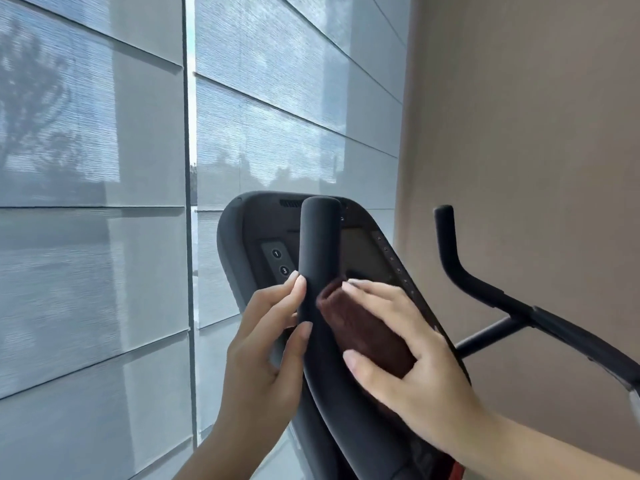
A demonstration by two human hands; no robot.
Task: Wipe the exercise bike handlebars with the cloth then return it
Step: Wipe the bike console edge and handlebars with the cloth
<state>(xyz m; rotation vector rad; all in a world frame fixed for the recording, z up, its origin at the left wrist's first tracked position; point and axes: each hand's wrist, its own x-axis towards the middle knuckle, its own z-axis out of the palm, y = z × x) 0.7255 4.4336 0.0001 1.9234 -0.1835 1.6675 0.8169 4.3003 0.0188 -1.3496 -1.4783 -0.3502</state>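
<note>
The exercise bike's left handlebar (318, 244) is a thick black padded grip rising upright in the middle of the head view. My left hand (266, 344) holds it loosely from the left, thumb and fingertips touching the grip. My right hand (408, 351) presses a dark brown cloth (363, 327) flat against the right side of the same grip, fingers spread over the cloth. The right handlebar (460, 268) is a thinner black bent tube standing free further right.
Behind the grip sits the bike's console (263, 244) with numbered buttons and a dark screen. Grey window blinds (104, 168) fill the left and centre. A beige wall (519, 133) stands close on the right.
</note>
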